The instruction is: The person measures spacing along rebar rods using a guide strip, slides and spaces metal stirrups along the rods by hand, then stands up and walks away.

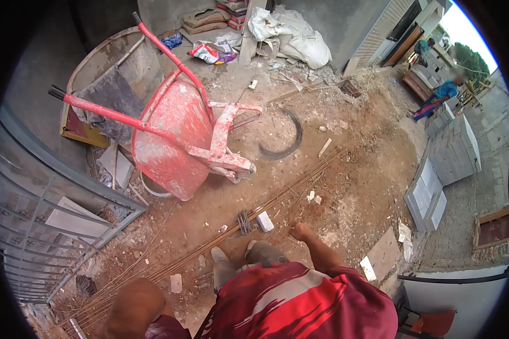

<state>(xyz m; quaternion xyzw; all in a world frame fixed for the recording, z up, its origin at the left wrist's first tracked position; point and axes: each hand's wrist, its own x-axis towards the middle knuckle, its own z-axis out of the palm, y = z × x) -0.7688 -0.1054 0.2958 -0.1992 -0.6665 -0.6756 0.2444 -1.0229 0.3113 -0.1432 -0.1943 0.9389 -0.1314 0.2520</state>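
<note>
My right hand [301, 230] is low over the dirt, right of a white block [264, 221], its fingers curled closed. Whatever it may hold is too small or hidden to make out. A bundle of long thin rusty steel rods [277, 199] runs diagonally along the ground just beyond it. Beside the block, a small coil of tie wire [244, 222] sits on the rods. Of my left side only the bent arm [136, 302] shows at the lower left; the left hand is outside the picture.
A red wheelbarrow [175, 135] leans tipped up at the left, near a grey metal gate [68, 209]. A black wire coil [296, 135] lies beyond the rods. Pale blocks [455, 150] are stacked at right, near a person in blue [444, 93]. White sacks [300, 39] lie at the back.
</note>
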